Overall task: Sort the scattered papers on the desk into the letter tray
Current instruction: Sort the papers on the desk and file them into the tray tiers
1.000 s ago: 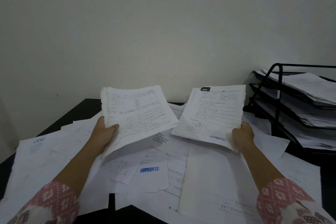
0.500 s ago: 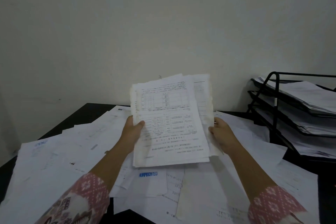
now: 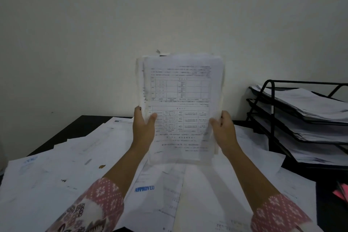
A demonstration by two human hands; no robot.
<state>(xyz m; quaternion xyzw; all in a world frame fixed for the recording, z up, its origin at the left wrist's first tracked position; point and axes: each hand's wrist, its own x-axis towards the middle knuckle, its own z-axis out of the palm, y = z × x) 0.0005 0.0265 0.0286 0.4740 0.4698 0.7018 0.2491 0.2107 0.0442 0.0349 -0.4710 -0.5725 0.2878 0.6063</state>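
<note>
My left hand (image 3: 143, 128) gripped the left edge of the stack (image 3: 180, 103), thumb curled over the front sheet and fingers behind. My right hand (image 3: 223, 128) gripped the right edge the same way, thumb on the front. Both held it low down, near the bottom corners.

The stack was white sheets, the front one printed with ruled tables and lines of small text too blurred to read. Its edges were ragged. Several sheets showed out of line along the left side and top, and a bent corner stuck up at the top.

I held it upright in the centre of the frame, long axis vertical, printed face toward me, in front of the wall (image 3: 169, 15). I could not tell whether its bottom edge touched anything below.

Loose papers (image 3: 56, 165) covered the black desk (image 3: 75, 128) across the lower frame. A sheet stamped APPROVED (image 3: 144, 188) in blue lay between my forearms. The black wire tray (image 3: 271, 103) stood at the right edge, all three tiers holding papers. Something pink (image 3: 341, 192) lay at the lower right.
</note>
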